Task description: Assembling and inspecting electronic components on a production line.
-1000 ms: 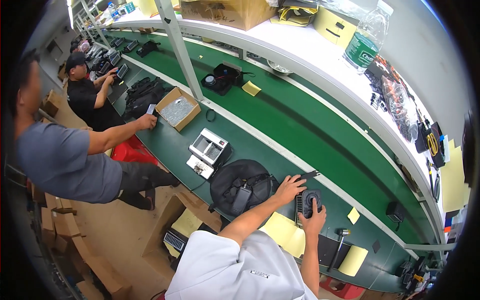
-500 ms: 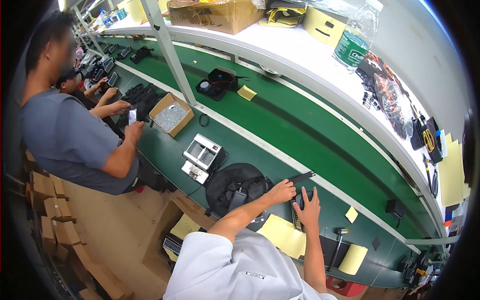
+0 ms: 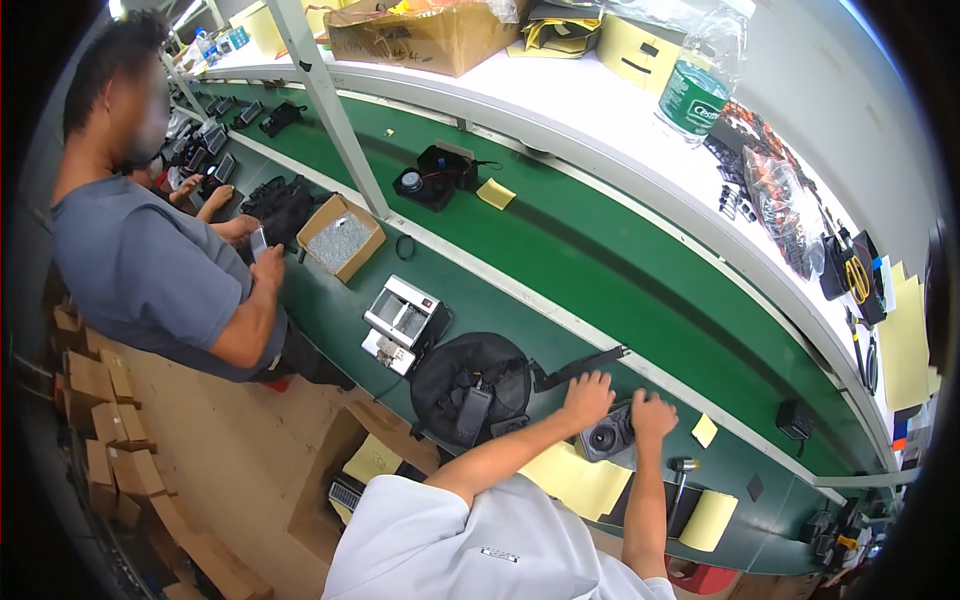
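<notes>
Between the person's left hand (image 3: 588,400) and right hand (image 3: 654,414) is a dark speaker (image 3: 607,437), at the bench (image 3: 485,300). Both hands' fingers are bent; whether they pinch it, I cannot tell. A strap (image 3: 583,367) lies just beyond the left hand, a hammer (image 3: 681,483) nearer than the right.

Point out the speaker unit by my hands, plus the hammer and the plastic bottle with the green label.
Speaker unit (image 3: 604,437): head view, on its round cone.
Hammer (image 3: 680,486): head view, on its handle.
Plastic bottle (image 3: 696,94): head view, on its green label.
</notes>
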Available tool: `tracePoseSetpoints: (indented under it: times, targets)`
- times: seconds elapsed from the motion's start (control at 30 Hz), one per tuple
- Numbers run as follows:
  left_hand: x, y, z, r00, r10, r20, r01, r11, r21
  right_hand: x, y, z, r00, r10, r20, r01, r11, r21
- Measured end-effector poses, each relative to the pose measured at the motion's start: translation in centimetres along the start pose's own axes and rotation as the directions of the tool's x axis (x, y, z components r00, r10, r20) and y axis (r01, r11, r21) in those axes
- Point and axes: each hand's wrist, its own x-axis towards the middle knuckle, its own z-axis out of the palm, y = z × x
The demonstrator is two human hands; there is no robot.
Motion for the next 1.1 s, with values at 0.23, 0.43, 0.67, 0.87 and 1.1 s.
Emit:
tracePoseSetpoints:
  times: [0.23, 0.43, 0.67, 0.87, 1.1]
  targets:
    - [-1.2, 1.4, 2.0, 0.982, -0.186, -0.011, 0.183, 0.974, -0.133, -1.4, 6.1, 6.7, 0.964, 0.261, 0.040, -0.242, 0.812, 0.531]
    - [0.6, 0.7, 3.5, 0.985, -0.171, -0.019, 0.169, 0.983, -0.076, -1.6, 7.0, 9.0, 0.979, 0.204, -0.006, -0.154, 0.759, 0.633]
    - [0.3, 1.7, 2.5, 0.994, -0.109, 0.026, 0.107, 0.992, 0.061, -3.4, 5.2, 7.2, 0.934, 0.357, -0.029, -0.295, 0.812, 0.504]
    - [0.8, 0.7, 3.2, 0.997, -0.068, -0.036, 0.069, 0.997, 0.030, -3.1, 5.3, 7.6, 0.951, 0.278, -0.134, -0.178, 0.849, 0.498]
    - [1.7, 1.2, 2.1, 0.994, 0.020, 0.109, -0.025, 0.999, 0.042, -4.7, 4.1, 6.3, 0.992, 0.010, -0.123, 0.032, 0.940, 0.340]
